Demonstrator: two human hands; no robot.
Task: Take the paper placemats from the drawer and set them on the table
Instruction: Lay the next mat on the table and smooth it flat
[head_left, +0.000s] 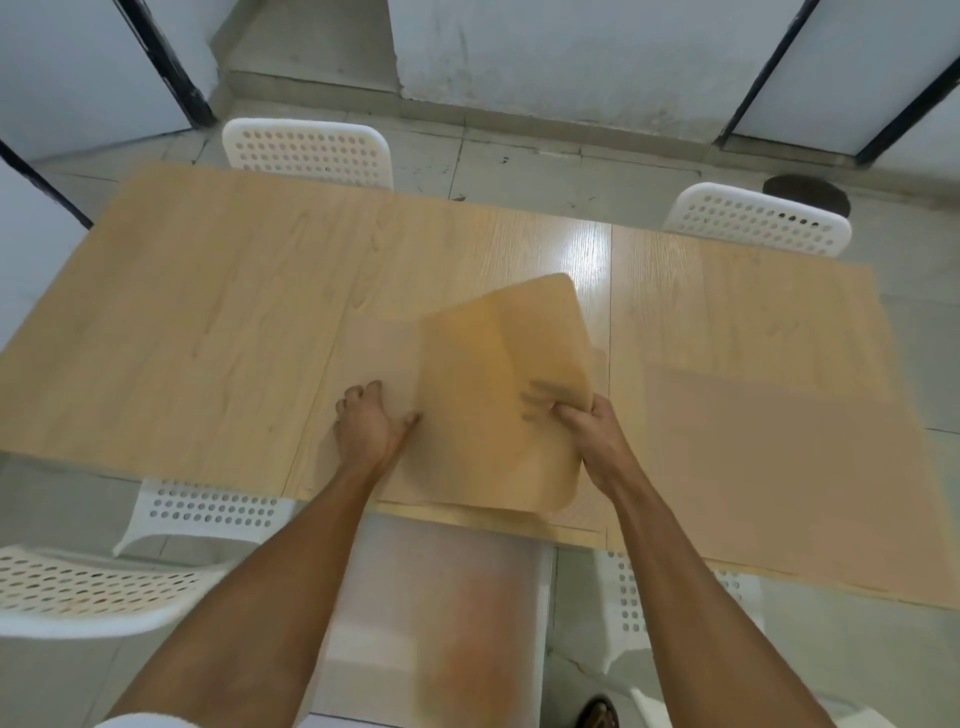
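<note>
A tan paper placemat (493, 384) is lifted and curled above the middle of the wooden table (208, 322). My right hand (587, 431) pinches its right edge, fingers showing through the thin paper. My left hand (369, 421) presses flat on another placemat (374, 353) that lies on the table under the lifted one. A third placemat (769, 467) lies flat on the table's right part. A translucent white drawer unit (436, 613) stands below the table's near edge, between my arms, with something orange blurred inside.
White perforated chairs stand around the table: one at the far left (306, 150), one at the far right (758, 221), two at the near left (208, 509) (78, 587), one at the near right (628, 603). Tiled floor and walls lie beyond.
</note>
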